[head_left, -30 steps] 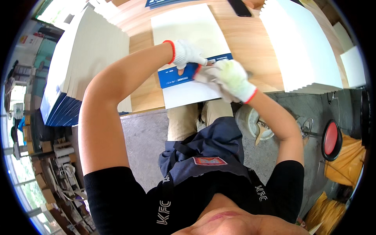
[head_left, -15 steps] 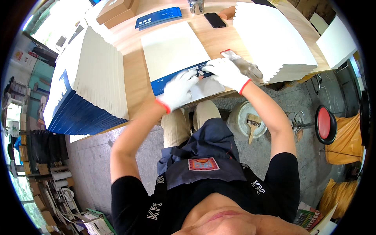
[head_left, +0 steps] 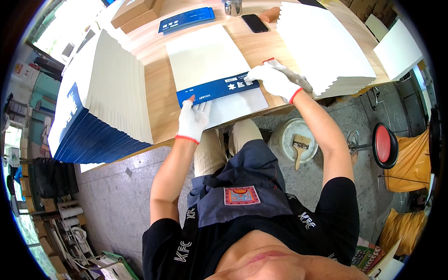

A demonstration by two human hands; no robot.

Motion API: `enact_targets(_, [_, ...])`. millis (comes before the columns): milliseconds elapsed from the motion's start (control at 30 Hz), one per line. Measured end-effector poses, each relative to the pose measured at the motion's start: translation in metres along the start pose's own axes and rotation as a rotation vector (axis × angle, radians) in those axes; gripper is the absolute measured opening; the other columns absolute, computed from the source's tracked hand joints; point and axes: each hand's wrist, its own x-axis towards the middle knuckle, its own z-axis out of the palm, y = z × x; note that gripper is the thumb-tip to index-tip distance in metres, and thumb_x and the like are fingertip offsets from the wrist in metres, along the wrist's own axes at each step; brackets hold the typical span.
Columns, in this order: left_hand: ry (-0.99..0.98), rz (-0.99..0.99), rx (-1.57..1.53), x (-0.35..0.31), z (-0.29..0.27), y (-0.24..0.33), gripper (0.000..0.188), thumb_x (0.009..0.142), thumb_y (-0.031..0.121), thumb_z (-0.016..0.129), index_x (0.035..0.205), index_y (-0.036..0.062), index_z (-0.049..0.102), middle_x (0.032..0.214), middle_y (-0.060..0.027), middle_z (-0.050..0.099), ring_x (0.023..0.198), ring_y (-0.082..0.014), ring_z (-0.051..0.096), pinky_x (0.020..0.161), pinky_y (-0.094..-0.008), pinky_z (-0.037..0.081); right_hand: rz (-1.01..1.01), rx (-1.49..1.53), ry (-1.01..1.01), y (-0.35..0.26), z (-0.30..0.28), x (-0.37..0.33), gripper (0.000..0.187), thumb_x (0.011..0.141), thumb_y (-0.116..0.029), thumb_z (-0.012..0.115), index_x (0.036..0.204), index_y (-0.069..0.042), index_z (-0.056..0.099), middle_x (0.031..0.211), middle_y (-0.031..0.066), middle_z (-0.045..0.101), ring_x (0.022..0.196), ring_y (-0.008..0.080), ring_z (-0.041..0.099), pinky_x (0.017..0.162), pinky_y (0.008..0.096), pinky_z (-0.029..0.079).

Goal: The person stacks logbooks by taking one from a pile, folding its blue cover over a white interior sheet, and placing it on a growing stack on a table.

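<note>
In front of me lies a cream paper pad (head_left: 207, 56) with a blue printed band (head_left: 217, 88) across its near end. A pale sheet (head_left: 238, 108) sticks out from beneath it toward the table edge. My left hand (head_left: 192, 122), in a white knit glove with a red cuff, pinches the band's left end, its bare thumb tip on top and its fingertips hidden under the edge. At the right end, my gloved right hand (head_left: 277, 84) grips the band's corner; some fingers are hidden. A soiled grey glove (head_left: 303, 83) lies beside that hand.
A tall stack of blue-edged pads (head_left: 100, 112) stands at left, a thick white paper stack (head_left: 326, 46) at right. Farther back are blue strips (head_left: 186, 19), a phone (head_left: 255, 23), a metal cup (head_left: 232, 7) and a cardboard box (head_left: 137, 14). Below, a bucket (head_left: 278, 144) holds a brush (head_left: 299, 148).
My left hand has moved left and nearer, from the middle of the blue band to its left end, uncovering the print. My right hand has shifted slightly right to the band's right end.
</note>
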Motion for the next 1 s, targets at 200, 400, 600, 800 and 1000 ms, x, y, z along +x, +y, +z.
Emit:
enact_targets(200, [-0.063, -0.03, -0.13, 0.031, 0.01, 0.008, 0.026, 0.089, -0.001, 0.051, 0.115, 0.0047, 0.052, 0.127, -0.0179, 0.058, 0.121, -0.0393, 0.057, 0.104, -0.0631, 0.048, 0.625, 0.249, 0.156, 0.024, -0.018, 0.073, 0.058, 0.095, -0.051, 0.054, 0.126, -0.003, 0.064, 0.129, 0.0155, 0.064, 0.119, 0.027, 0.06, 0.101, 0.034, 0.045])
enact_targets(400, [-0.031, -0.013, 0.002, 0.004, 0.049, 0.023, 0.022, 0.095, 0.005, 0.049, 0.116, 0.0022, 0.047, 0.128, -0.0184, 0.054, 0.122, -0.0394, 0.054, 0.103, -0.0614, 0.05, 0.562, 1.275, 0.046, 0.063, -0.015, 0.103, 0.041, 0.106, -0.02, 0.047, 0.138, 0.004, 0.05, 0.13, 0.0109, 0.061, 0.115, 0.0134, 0.058, 0.096, 0.0258, 0.05])
enact_targets(600, [-0.119, 0.185, 0.178, -0.057, 0.045, 0.061, 0.026, 0.093, 0.007, 0.057, 0.117, 0.0052, 0.048, 0.122, -0.0168, 0.058, 0.114, -0.0364, 0.06, 0.099, -0.0571, 0.052, 0.454, 1.196, 0.376, -0.063, -0.024, 0.067, 0.043, 0.103, -0.033, 0.054, 0.131, -0.001, 0.057, 0.113, 0.0097, 0.07, 0.093, 0.0116, 0.07, 0.075, 0.0252, 0.061])
enact_targets(800, [-0.394, 0.553, 0.625, -0.135, 0.059, 0.106, 0.037, 0.093, 0.018, 0.065, 0.122, 0.0002, 0.053, 0.112, -0.0139, 0.062, 0.103, -0.028, 0.063, 0.09, -0.0476, 0.057, 0.057, 1.15, 0.57, -0.135, -0.072, 0.042, 0.05, 0.105, -0.038, 0.045, 0.142, -0.004, 0.046, 0.122, 0.0186, 0.068, 0.091, 0.0196, 0.075, 0.064, 0.0287, 0.064])
enact_targets(1000, [-0.319, 1.154, 0.918, -0.221, 0.021, 0.238, 0.068, 0.095, 0.037, 0.066, 0.142, -0.0068, 0.043, 0.118, -0.016, 0.067, 0.101, -0.0239, 0.07, 0.084, -0.0323, 0.06, -0.267, 1.211, 0.544, -0.24, -0.062, 0.147, 0.043, 0.098, -0.021, 0.055, 0.135, 0.0, 0.054, 0.129, 0.0139, 0.061, 0.121, 0.0199, 0.058, 0.104, 0.0322, 0.045])
